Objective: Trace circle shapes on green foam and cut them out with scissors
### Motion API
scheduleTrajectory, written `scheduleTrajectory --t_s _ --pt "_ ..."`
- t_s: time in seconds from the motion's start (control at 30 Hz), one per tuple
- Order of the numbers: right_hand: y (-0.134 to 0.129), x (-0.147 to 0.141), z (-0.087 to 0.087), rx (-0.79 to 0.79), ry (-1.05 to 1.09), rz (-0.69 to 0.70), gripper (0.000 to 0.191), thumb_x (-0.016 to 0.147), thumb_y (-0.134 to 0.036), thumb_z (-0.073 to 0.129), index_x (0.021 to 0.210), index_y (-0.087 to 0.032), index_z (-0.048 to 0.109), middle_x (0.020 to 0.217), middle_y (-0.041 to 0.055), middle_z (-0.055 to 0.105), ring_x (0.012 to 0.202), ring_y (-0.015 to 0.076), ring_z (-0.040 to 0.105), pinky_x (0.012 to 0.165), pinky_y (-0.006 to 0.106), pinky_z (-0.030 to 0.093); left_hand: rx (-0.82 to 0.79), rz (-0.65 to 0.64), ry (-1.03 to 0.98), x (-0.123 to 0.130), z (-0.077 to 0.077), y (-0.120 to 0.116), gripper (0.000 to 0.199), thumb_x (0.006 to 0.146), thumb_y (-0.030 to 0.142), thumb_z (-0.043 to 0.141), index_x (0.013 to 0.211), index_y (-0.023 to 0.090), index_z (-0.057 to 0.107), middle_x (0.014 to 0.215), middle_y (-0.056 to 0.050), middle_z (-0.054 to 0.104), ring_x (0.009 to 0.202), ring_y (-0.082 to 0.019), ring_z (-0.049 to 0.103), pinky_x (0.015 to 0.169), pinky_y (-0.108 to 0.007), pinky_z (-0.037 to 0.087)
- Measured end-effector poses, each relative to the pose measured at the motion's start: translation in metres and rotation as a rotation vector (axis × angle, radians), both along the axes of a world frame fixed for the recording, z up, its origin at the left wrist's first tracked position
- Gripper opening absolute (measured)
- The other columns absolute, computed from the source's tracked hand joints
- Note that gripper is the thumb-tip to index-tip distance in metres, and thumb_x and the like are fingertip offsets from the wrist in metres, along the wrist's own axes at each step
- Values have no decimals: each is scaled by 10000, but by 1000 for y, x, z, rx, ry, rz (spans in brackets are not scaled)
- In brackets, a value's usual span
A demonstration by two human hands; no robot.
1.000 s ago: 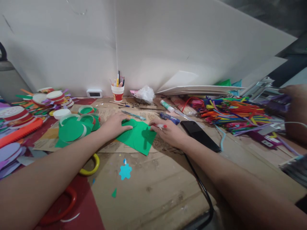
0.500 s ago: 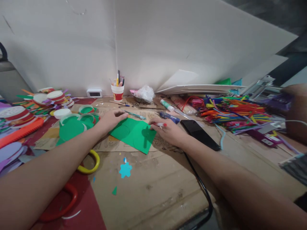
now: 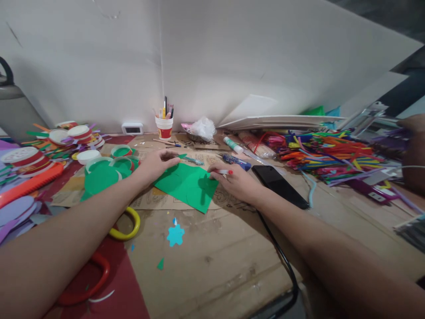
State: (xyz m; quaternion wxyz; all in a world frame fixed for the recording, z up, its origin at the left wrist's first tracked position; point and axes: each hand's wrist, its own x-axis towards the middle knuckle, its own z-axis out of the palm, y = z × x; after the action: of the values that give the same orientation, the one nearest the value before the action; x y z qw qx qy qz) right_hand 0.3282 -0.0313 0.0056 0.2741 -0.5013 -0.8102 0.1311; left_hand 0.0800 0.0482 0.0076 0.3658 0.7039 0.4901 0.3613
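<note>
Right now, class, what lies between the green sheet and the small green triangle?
In the head view, a blue flower-shaped cutout and a tiny blue-and-white scrap lie between the green sheet and the green triangle.

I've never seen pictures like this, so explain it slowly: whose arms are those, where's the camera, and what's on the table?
There's no machine here, just a person's two bare arms. One camera, worn on the head, looks forward and down. The left hand rests at the edge of some green paper; whether it grips it, I can't tell. The right hand holds a pen with a red end. Nearby on the cardboard lie a blue flower cutout and a black phone. A cup of pens stands behind.
</note>
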Motion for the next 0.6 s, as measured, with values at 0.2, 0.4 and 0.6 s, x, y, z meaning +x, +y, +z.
scheduleTrajectory --t_s 0.2,0.4,0.6 --pt "-2 -1 1 -4 14 -13 184 936 -261 475 925 -228 656 893 35 707 833 183 631 760 313 457 114 -108 156 -2 -5 6 345 722 417 691 1007 221 690 1054 -46 728 962 -226 655 870 -356 500" --pt "-2 -1 1 11 11 -13 174 933 -254 482 923 -224 654 902 32 704 843 179 632 755 299 458 122 -64 189 -4 -8 9 371 719 435 688 1028 228 683 1073 -50 723 965 -231 659 875 -359 500" --pt "-1 -2 2 17 -47 -89 245 955 -292 463 855 -191 663 742 58 691 694 178 638 670 290 441 160 -82 214 -6 -9 9 434 706 450 692 1066 208 673 1115 -65 705 980 -241 657 878 -371 505"
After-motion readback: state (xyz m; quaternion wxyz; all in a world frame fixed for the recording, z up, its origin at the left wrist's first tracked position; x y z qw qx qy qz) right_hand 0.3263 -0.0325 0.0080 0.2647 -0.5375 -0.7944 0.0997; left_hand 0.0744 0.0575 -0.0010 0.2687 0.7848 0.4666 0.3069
